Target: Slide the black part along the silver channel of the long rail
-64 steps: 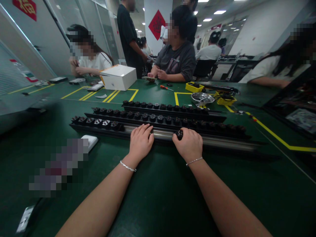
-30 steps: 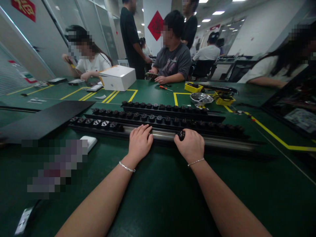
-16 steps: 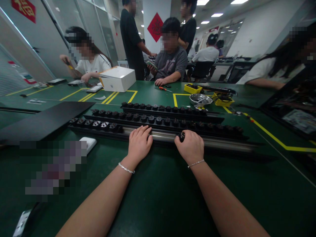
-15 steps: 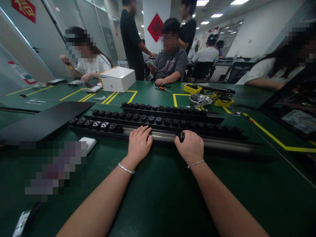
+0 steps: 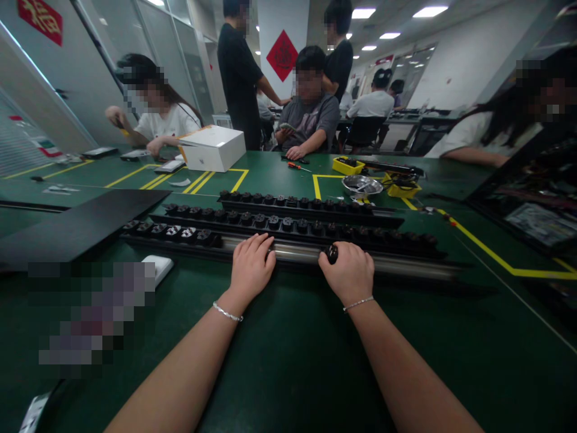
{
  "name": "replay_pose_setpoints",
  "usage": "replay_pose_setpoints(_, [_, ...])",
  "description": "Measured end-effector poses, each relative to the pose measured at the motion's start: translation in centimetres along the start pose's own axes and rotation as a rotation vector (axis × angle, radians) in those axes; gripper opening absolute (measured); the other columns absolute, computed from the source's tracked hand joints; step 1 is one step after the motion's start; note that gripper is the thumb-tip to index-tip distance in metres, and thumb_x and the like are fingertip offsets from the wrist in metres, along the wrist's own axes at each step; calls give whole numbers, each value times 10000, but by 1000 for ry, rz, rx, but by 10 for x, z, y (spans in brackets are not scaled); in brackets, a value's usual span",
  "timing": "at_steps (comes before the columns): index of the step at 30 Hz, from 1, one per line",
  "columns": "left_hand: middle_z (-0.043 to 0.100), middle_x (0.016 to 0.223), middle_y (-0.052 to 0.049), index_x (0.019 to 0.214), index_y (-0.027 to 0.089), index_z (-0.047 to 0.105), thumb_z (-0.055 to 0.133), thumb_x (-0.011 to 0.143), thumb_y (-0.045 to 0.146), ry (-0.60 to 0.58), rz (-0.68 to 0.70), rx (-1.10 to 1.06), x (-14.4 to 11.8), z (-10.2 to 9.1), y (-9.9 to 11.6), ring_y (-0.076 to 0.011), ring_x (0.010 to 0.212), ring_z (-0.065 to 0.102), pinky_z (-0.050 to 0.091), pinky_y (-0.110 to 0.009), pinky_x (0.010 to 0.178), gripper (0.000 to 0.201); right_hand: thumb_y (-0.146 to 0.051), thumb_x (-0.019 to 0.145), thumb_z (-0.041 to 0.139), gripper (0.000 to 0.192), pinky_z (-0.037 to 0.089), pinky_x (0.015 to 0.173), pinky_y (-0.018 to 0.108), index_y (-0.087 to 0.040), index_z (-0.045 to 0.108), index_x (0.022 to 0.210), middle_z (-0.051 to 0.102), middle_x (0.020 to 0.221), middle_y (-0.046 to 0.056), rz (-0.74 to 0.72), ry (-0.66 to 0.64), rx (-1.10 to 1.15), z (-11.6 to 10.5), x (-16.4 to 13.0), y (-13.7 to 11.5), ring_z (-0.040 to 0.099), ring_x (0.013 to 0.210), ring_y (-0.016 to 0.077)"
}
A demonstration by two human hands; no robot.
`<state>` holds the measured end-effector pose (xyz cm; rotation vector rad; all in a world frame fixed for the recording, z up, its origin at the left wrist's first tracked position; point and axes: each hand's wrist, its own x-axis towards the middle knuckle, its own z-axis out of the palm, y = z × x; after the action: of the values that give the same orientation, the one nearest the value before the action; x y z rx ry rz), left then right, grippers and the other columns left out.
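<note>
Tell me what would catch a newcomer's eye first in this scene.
Most striking are the three long black rails studded with round black sockets lying across the middle of the green table. On the nearest rail, the left hand rests flat on the bare silver channel, while the right hand grips a small black socket piece. Farther back on the left sits a white cardboard box.

Left hand [image 5: 250, 267] flat on the metal rail [image 5: 295, 253], right hand [image 5: 349, 273] around a black socket module [image 5: 331, 253].
</note>
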<state>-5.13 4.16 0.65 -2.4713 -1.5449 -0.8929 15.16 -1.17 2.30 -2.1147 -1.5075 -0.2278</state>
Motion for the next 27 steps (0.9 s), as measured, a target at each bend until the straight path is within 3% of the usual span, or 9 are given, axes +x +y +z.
replay_pose_setpoints(16, [592, 1277, -53, 1218, 231, 579, 414, 902, 301, -5, -2, -1, 0, 2, -2, -248, 1232, 477, 321, -439, 1045, 363, -392, 814, 471, 357, 294, 977, 432, -147, 630, 1020, 670, 1060, 116, -94, 28, -39, -3, 1, 27, 553, 1037, 253])
replay_pose_setpoints(27, [588, 1285, -44, 1217, 235, 578, 410, 906, 300, -3, -9, 7, 0, 2, -2, -242, 1223, 484, 313, -435, 1048, 360, -391, 799, 467, 354, 333, 910, 390, -151, 629, 1003, 668, 1031, 115, -50, -15, -12, -9, 3, 24, 557, 997, 247])
